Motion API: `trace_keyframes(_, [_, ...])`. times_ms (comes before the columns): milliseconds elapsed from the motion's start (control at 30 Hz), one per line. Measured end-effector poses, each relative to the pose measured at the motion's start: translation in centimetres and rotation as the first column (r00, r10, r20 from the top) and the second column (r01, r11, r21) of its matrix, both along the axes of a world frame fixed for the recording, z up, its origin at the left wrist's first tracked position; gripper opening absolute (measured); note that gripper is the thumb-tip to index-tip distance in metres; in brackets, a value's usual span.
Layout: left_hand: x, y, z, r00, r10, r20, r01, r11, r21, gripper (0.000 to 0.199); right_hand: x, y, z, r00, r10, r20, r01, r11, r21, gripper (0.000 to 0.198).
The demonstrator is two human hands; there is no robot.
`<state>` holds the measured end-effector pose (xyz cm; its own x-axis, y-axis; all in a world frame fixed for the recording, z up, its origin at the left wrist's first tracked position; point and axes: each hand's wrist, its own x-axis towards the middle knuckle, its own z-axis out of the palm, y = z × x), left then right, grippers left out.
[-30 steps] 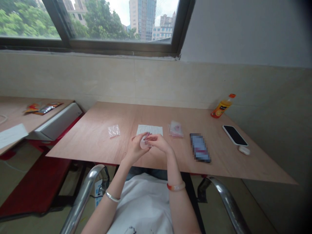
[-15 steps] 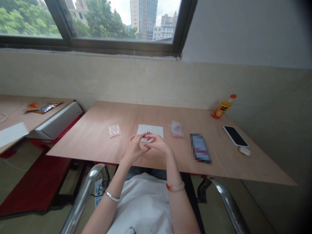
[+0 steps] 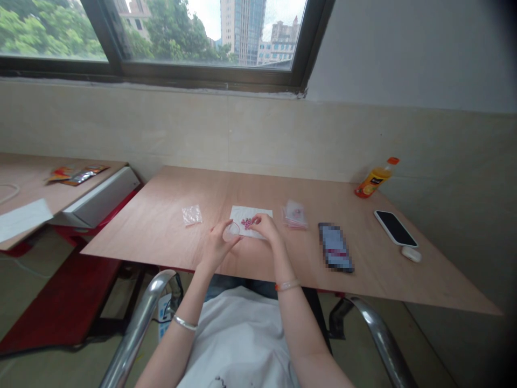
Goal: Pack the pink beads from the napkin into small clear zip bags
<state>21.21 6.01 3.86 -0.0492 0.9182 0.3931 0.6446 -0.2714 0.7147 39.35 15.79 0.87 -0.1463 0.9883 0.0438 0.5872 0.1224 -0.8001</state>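
Observation:
My left hand [image 3: 218, 245] is just left of a white sheet of paper [image 3: 262, 233]. Between its thumb and fingers is a small see-through piece [image 3: 231, 233] with a thin reddish curved edge; its exact kind is too small to make out. On the paper lies a small heap of pink and dark red bead-like pieces [image 3: 246, 222]. My right hand [image 3: 266, 226] rests over the paper's right part, its fingertips pinched at the heap's right edge. What those fingertips hold, if anything, is hidden.
A clear plastic packet [image 3: 191, 215] lies left of the paper, and a stack of small pinkish packets [image 3: 295, 215] to its right. Farther right are a dark phone [image 3: 336, 247], a white-edged phone [image 3: 396, 228], a white case [image 3: 411, 254] and an orange drink bottle [image 3: 375, 179].
My hands have moved apart from touching each other. The right hand has come down to the bead-like heap, now in plain sight, while the left keeps the see-through piece at the paper's left edge.

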Motion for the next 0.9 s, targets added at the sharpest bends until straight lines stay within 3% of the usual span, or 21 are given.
trace_keyframes(367, [0.4, 0.1, -0.5, 0.994, -0.078, 0.079, 0.068, 0.990, 0.121, 0.059, -1.8, -0.8, -2.3, 0.999, 0.021, -0.033, -0.021, 1.000, -0.006, 0.011])
trace_keyframes(633, [0.4, 0.0, -0.9, 0.993, -0.082, 0.083, 0.073, 0.992, 0.107, 0.060, -1.3, -1.6, -2.9, 0.991, -0.021, -0.134, 0.028, 0.998, 0.050, 0.009])
trace_keyframes(767, [0.3, 0.1, -0.8, 0.993, -0.084, 0.087, 0.073, 0.991, 0.115, 0.060, -1.3, -1.5, -2.6, 0.976, -0.055, -0.210, 0.071, 0.995, 0.068, 0.006])
trace_keyframes(900, [0.1, 0.4, -0.9, 0.993, -0.088, 0.084, 0.080, 0.993, 0.089, 0.059, -1.2, -1.9, -0.7, 0.934, -0.061, -0.351, 0.098, 0.991, 0.087, 0.015])
